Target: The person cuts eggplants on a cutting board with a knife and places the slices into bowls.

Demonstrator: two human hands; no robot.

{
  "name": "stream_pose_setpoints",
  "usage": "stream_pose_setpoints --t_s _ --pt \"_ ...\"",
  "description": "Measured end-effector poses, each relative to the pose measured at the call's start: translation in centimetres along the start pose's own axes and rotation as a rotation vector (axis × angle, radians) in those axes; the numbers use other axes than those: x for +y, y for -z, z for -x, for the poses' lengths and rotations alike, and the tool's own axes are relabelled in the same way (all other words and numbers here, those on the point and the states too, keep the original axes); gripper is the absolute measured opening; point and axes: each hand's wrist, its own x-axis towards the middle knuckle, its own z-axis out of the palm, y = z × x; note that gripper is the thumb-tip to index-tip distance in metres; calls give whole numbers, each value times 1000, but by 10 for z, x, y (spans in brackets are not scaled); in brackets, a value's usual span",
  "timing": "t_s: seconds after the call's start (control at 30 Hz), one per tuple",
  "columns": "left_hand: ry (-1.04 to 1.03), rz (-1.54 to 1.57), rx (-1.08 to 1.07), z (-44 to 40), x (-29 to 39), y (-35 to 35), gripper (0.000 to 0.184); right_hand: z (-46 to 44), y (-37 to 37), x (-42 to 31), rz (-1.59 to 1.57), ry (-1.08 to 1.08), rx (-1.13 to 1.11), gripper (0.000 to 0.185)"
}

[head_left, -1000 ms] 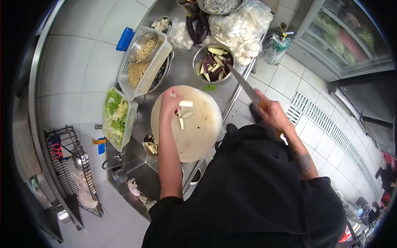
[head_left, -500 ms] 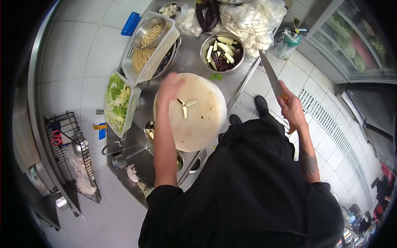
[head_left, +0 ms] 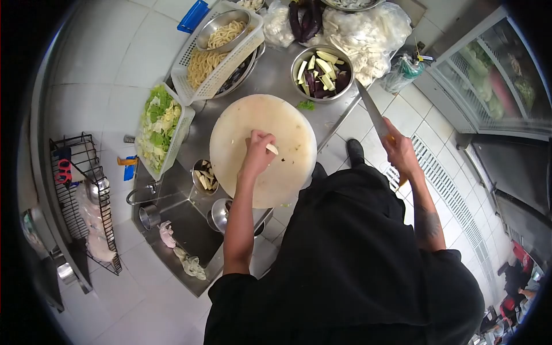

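My left hand (head_left: 259, 150) is closed over the round cutting board (head_left: 282, 184), with a pale piece of eggplant (head_left: 272, 149) poking out past its fingers. Any other pieces under the palm are hidden. Off the right side of the counter, my right hand (head_left: 398, 150) grips a large kitchen knife (head_left: 372, 109), its blade pointing up and away from me. Beyond the board stands a metal bowl (head_left: 293, 62) of cut eggplant (head_left: 325, 72), some sides pale and others dark purple. A few dark specks lie on the board's right part.
Left of the board are a white basket (head_left: 183, 138) of chopped greens, a basket of noodles (head_left: 205, 68) and a small bowl (head_left: 197, 185) of cut pieces. Whole eggplants (head_left: 305, 22) and a plastic bag (head_left: 368, 34) lie at the back. A sink (head_left: 192, 241) is at lower left.
My left hand has come down toward me onto the board, closing over the eggplant pieces that lay there. The knife stays in my right hand, and the view has shifted slightly.
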Motion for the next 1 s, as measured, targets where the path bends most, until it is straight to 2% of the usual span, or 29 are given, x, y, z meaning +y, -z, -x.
stream_pose_setpoints --t_s 0.13,0.23,0.3,0.37,0.43,0.57,0.67,0.73,0.77,0.83,0.87,0.9,0.93,1.0 --pt "-149 -62 -47 -3 -8 0 15 7 -7 5 -5 -26 -3 53" --pt "-117 -133 -61 -3 -19 -1 15 14 -11 7 -8 -8 23 54" --pt "-78 -88 -46 -4 -24 0 18 20 -11 11 -40 -80 10 54" --pt "-59 -51 -27 -15 -23 6 21 23 -15 26 -28 6 59 55" --pt "31 58 28 -29 -4 22 24 26 -16 36 -31 5 96 55" --pt "-122 68 137 -104 46 38 28 30 -8 42 -80 -39 115 58" --pt "-196 104 97 -163 90 49 34 36 5 39 -116 -137 130 57" --pt "-237 322 -179 -195 121 59 43 40 10 52 -125 -160 180 58" --pt "-178 338 -269 -215 125 64 54 42 12 62 -134 -171 206 58" --pt "-144 425 -220 -269 117 61 56 50 20 74 -182 -218 246 58" --pt "-77 434 -116 -302 112 54 48 52 21 87 -193 -244 273 59" --pt "-78 338 34 -338 98 42 37 53 21 100 -209 -296 273 59" --pt "-20 227 135 -371 88 29 39 56 21 112 -215 -263 316 59" --pt "84 34 325 -427 51 -5 41 60 41 100 -256 -458 234 58"
